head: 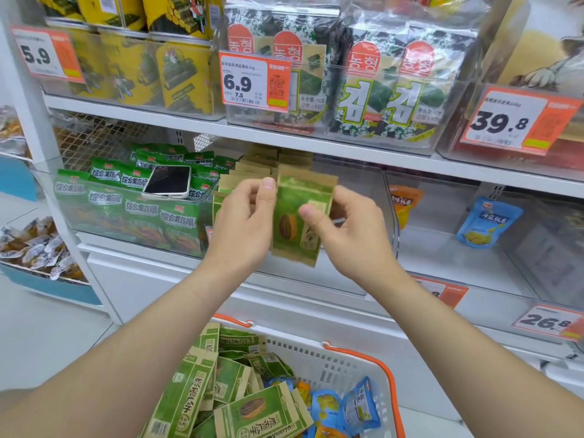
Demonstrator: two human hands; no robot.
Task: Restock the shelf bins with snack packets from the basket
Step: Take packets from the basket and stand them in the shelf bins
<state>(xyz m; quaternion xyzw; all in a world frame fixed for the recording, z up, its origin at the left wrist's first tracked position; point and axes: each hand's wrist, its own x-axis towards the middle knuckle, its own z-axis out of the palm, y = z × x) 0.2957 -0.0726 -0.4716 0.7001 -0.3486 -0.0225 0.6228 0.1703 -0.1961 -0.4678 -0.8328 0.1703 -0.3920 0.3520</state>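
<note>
Both hands hold one green-and-tan sunflower seed packet (pixel 298 197) upright in front of the middle shelf. My left hand (pixel 246 222) pinches its left edge, and my right hand (pixel 346 235) pinches its right side with the thumb on the front. Behind it, a clear bin (pixel 363 181) holds a row of the same packets (pixel 249 172) standing on edge. Below, a white basket (pixel 344 368) with orange handles holds several more green seed packets (pixel 262 412) and some blue and orange packets (pixel 360 406).
A phone (pixel 167 181) lies on green vegetable-crisp packets (pixel 126 197) in the left bin. The right bin holds a blue packet (pixel 488 222) and an orange packet (pixel 404 203). Seaweed packs (pixel 388 90) and price tags fill the upper shelf.
</note>
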